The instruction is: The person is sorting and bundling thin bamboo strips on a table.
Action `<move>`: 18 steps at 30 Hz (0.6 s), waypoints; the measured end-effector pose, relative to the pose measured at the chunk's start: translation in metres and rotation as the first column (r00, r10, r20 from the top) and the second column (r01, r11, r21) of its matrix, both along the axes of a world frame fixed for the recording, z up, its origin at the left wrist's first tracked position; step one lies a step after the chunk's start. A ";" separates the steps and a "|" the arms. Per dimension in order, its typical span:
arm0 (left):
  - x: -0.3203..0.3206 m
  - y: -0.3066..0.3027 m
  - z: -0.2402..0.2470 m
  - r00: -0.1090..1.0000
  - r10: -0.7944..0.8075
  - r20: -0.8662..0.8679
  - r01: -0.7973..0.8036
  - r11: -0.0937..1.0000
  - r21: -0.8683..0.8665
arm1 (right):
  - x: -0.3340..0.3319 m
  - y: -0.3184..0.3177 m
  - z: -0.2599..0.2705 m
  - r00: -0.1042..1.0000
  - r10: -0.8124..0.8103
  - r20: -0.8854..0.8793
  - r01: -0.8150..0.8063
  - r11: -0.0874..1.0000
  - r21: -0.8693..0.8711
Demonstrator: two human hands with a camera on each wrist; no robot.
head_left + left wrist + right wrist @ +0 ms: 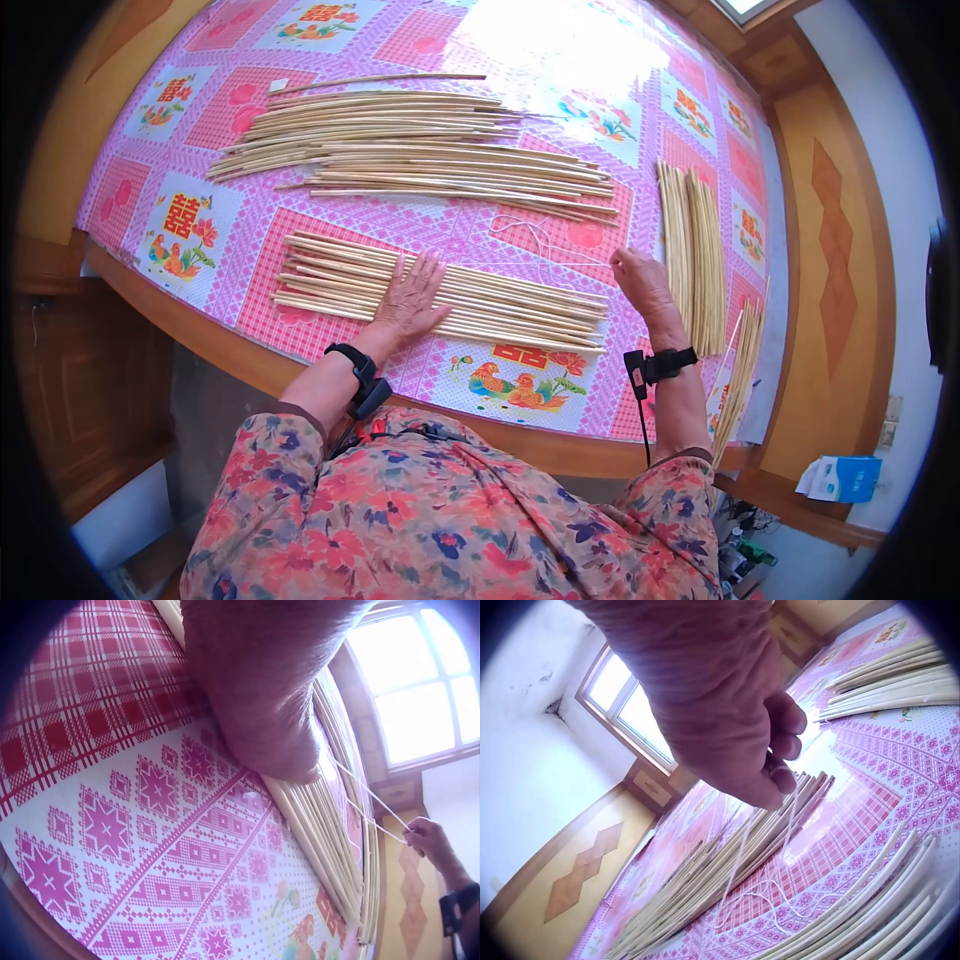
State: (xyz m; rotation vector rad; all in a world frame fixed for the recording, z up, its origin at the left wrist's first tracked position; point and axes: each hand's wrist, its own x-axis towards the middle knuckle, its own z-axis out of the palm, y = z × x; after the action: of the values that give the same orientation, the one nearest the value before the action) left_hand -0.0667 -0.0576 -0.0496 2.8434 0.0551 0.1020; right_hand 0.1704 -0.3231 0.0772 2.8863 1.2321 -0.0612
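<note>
A row of pale sticks (pixel 510 300) lies side by side near the table's front edge. My left hand (pixel 408 300) rests flat on them, fingers spread, left of their middle; in the left wrist view the same hand (pixel 262 697) covers part of the sticks (pixel 315 840). Past their right end, my right hand (pixel 643 285) is raised and pinches a white string (pixel 575 262). The right wrist view shows the right hand's (pixel 727 727) thumb and fingertips together, with strands of string (pixel 739 859) hanging from them and a loose loop on the tablecloth.
Looser sticks (pixel 400 150) lie in a wide pile farther back. Two more bundles are at the right, one upright in view (pixel 692 260) and one at the table corner (pixel 738 375). A patterned plastic cloth (pixel 200 290) covers the table. A window (pixel 420 682) stands beyond.
</note>
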 end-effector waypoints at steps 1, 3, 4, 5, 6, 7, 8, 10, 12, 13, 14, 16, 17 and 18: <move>0.000 0.000 0.000 1.000 0.008 -0.009 -0.008 1.000 0.004 | -0.003 -0.001 0.004 0.993 -0.049 -0.107 0.045 0.998 -0.036; 0.002 0.000 -0.001 1.000 0.011 0.001 -0.011 1.000 0.005 | -0.011 -0.003 0.007 0.964 -0.047 -0.260 0.032 0.998 -0.061; 0.001 0.000 -0.002 1.000 0.005 0.001 -0.005 1.000 0.004 | -0.015 -0.003 0.005 0.945 -0.023 -0.326 0.005 0.998 -0.056; 0.000 0.000 -0.002 1.000 0.003 0.004 -0.003 1.000 0.002 | -0.019 -0.003 0.004 0.945 -0.030 -0.325 0.012 0.998 -0.058; 0.000 0.001 -0.001 1.000 0.003 0.007 -0.003 1.000 0.002 | -0.024 0.001 0.008 0.857 -0.046 -0.513 0.035 0.999 -0.030; 0.000 0.000 -0.002 1.000 -0.001 0.011 0.001 1.000 0.007 | -0.028 0.006 0.011 0.734 -0.051 -0.677 0.064 0.998 -0.006; 0.001 0.001 -0.003 1.000 -0.004 0.013 0.004 1.000 0.008 | -0.028 0.013 0.012 0.735 -0.053 -0.676 0.067 0.998 -0.005; 0.001 0.001 0.001 0.998 -0.005 -0.063 0.006 1.000 0.027 | -0.022 0.025 0.013 0.671 -0.324 -0.667 0.427 0.904 -0.010; 0.002 0.001 -0.002 0.997 -0.003 -0.072 0.006 0.999 0.036 | 0.006 0.024 -0.023 0.894 -0.261 -0.363 0.297 0.954 0.047; 0.001 0.001 -0.004 0.998 -0.004 -0.066 0.006 0.999 0.041 | 0.013 0.036 -0.028 0.919 -0.308 -0.245 0.333 0.941 0.066; 0.000 0.001 -0.005 0.998 -0.004 -0.059 0.007 0.999 0.047 | 0.017 0.050 -0.034 0.927 -0.354 -0.124 0.365 0.927 0.089; 0.001 0.001 -0.005 0.996 0.001 -0.084 0.003 0.999 0.047 | 0.019 0.083 -0.047 0.899 -0.399 -0.181 0.411 0.911 0.032; 0.001 0.001 -0.005 0.996 -0.002 -0.087 0.006 0.999 0.051 | 0.019 0.100 -0.054 0.873 -0.444 -0.201 0.449 0.893 -0.027; 0.001 0.001 -0.005 0.996 -0.004 -0.091 0.009 0.999 0.053 | 0.020 0.114 -0.063 0.845 -0.489 -0.218 0.482 0.872 -0.088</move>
State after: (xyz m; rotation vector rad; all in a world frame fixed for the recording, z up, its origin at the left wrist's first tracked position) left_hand -0.0652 -0.0565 -0.0543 2.8999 0.0630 -0.0271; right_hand 0.1905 -0.2093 0.0138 3.1513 0.4636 -0.4265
